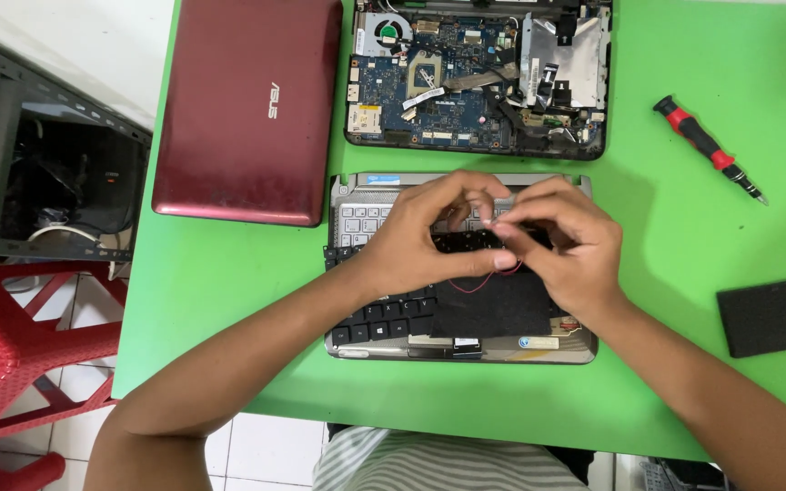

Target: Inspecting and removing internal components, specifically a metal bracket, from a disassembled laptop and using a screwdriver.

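At centre of the green counter point(666, 273), a silver laptop palmrest point(461, 347) w/ black keyboard point(384, 318) is lying face up; keyboard appears partly lifted off its tray, lighter key bed exposed at upper left. Both hands are held together above it: left hand point(420, 241) and right hand point(568, 244) meet at fingertips, pinched on something small near a thin red wire point(477, 284). What exactly is gripped cannot be told, as it is hidden by fingers. A black flat sheet point(493, 305) is seen under the right hand.

Other items noted: opened laptop base w/ exposed blue motherboard point(438, 86) just beyond; dark red lid point(247, 105) to the left; red-black screwdriver point(710, 150) at right, well apart; black foam pad point(775, 314) at right edge.

Risks (judged):
- Red wire is thin; if pulled by fingertips instead of by its connector, it could snap or tear from its joint.
- Keyboard is loose; a sideways tug could crease its ribbon.
- Motherboard is uncovered, so a slipped part or stray screw could land on it.
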